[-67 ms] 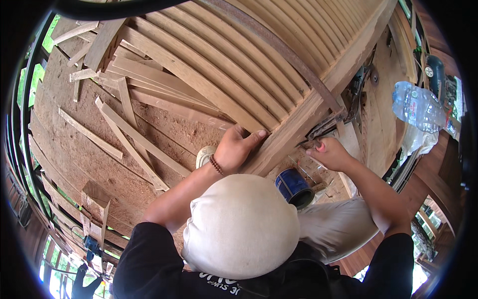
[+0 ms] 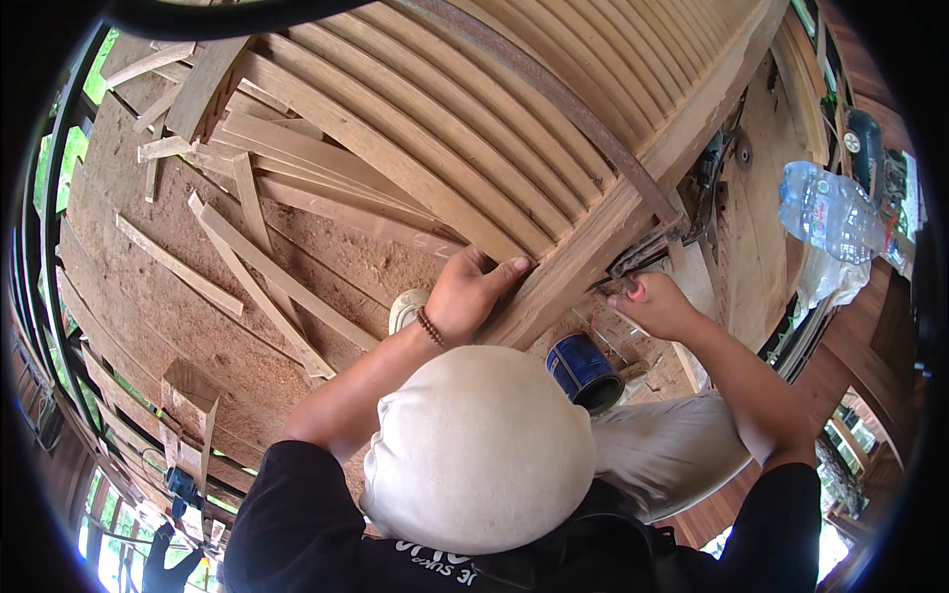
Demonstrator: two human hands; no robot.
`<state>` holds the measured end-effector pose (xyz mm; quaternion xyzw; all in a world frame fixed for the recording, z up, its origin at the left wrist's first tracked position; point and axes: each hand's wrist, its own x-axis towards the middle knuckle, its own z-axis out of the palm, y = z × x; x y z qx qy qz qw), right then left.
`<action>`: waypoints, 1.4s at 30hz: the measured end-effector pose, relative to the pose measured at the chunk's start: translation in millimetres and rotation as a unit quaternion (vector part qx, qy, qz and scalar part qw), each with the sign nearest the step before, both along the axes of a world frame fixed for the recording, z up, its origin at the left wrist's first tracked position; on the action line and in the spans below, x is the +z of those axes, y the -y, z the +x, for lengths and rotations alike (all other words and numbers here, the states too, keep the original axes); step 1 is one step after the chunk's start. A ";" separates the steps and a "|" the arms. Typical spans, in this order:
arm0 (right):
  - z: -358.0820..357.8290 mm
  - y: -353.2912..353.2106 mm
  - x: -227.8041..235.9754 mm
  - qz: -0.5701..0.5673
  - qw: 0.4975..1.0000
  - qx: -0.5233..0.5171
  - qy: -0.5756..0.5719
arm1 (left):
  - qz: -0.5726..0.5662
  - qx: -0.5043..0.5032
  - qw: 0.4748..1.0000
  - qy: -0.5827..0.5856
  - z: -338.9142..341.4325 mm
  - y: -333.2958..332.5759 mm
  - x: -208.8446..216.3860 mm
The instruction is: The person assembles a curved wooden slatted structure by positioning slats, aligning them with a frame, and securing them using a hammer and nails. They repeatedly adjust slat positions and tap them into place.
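Observation:
My left hand [image 2: 474, 296] is closed around the near end of a wooden slat [image 2: 395, 162], its thumb lying on top where the slat meets the thick frame rail [image 2: 557, 259]. This slat is the outermost in a louvred wooden panel. Across the rail, my right hand [image 2: 656, 308] is closed on a tool with a reddish handle [image 2: 639, 294]. Most of that tool is hidden by the fingers, so its kind is unclear. Close to its tip are the metal jaw parts [image 2: 647, 249] of a rusty bar clamp [image 2: 554, 91], which arches over the panel.
Loose wooden strips [image 2: 267, 267] lie over a sawdust-strewn wooden surface [image 2: 341, 247] at left. A blue can [image 2: 583, 371] stands below my right hand. Plastic bottles [image 2: 830, 212] are at the far right. A wooden block [image 2: 188, 400] sits at lower left.

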<state>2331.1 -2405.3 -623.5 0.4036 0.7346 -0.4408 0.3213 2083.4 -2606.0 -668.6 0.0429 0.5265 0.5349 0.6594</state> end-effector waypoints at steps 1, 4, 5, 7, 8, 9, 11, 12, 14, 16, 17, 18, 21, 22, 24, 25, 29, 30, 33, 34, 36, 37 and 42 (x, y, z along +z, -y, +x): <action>-1.0 -1.4 -0.5 0.006 1.000 -0.001 0.002 | -0.016 -0.013 1.000 -0.011 -3.5 -3.2 2.4; -13.0 0.5 2.8 0.038 0.999 -0.006 0.008 | -0.019 0.001 1.000 0.000 -2.1 -3.3 -6.9; -24.8 6.9 12.9 0.059 0.998 -0.012 0.011 | -0.015 0.015 1.000 0.013 -1.5 -2.3 -8.6; -26.2 10.7 14.2 0.092 0.996 -0.009 0.015 | -0.034 -0.005 0.999 0.008 -5.9 -4.5 -0.8; -17.6 11.4 7.0 0.106 0.994 -0.002 0.016 | -0.040 -0.018 0.999 0.007 -7.6 -6.9 2.9; -10.3 11.3 2.1 0.120 0.993 0.005 0.017 | -0.030 -0.017 0.999 0.006 -5.3 -6.1 -2.1; -6.5 5.4 -2.9 0.070 0.997 0.009 0.040 | -0.014 -0.009 1.000 0.002 -1.3 -3.1 -12.0; -5.4 2.0 -4.9 0.045 0.998 0.011 0.051 | -0.011 -0.002 1.000 0.009 0.9 -1.5 -14.5; -15.2 -2.2 -1.7 -0.016 1.000 -0.003 -0.011 | -0.007 0.012 1.000 0.022 -0.4 -2.0 -10.1; -17.6 -4.7 -0.9 -0.047 0.999 -0.007 -0.023 | -0.023 -0.006 1.000 0.015 -2.5 -1.1 -9.5; -15.2 -6.3 -2.0 -0.046 0.999 -0.004 -0.004 | -0.029 -0.015 0.999 0.012 -3.3 -1.0 -8.9; -12.8 -7.4 -3.0 -0.046 0.999 -0.001 0.014 | -0.023 -0.005 1.000 0.015 -2.5 -1.5 -8.4; -7.4 -7.8 -5.6 -0.057 0.998 -0.023 0.024 | -0.016 0.014 1.000 0.010 4.9 -0.1 -17.7; -9.0 -7.5 -5.3 -0.054 0.998 -0.017 0.024 | -0.021 0.013 1.000 -0.002 7.1 0.7 -23.5; -13.5 -6.7 -4.0 -0.048 0.999 -0.006 0.022 | -0.013 0.028 1.000 -0.003 11.3 3.7 -30.3; -12.1 -6.3 -4.6 -0.043 0.999 -0.010 0.013 | 0.002 0.042 0.999 0.009 9.5 -1.3 -21.2; -8.9 -5.5 -6.5 -0.031 0.999 -0.016 -0.004 | 0.026 0.059 0.997 0.032 8.0 -4.0 -13.6; -8.6 -5.7 -6.2 -0.031 0.999 -0.015 -0.003 | 0.020 0.066 0.997 0.044 6.7 -4.6 -11.1; -0.1 -7.6 -9.1 -0.021 1.000 -0.008 0.011 | 0.002 0.078 0.993 0.083 -1.4 -13.9 1.6; -5.7 -5.6 -6.2 -0.027 0.999 -0.003 0.027 | -0.012 0.077 0.992 0.097 -5.2 -16.9 4.6; -27.5 -5.6 5.7 -0.033 0.998 0.012 0.057 | -0.025 0.091 0.990 0.109 -6.4 -18.7 6.1; -25.6 -5.5 4.9 -0.030 0.999 0.008 0.045 | -0.024 0.101 0.989 0.108 -3.8 -20.8 6.7; -20.7 -4.3 2.1 -0.026 0.999 -0.008 0.018 | -0.038 0.122 0.990 0.065 0.9 -26.4 6.8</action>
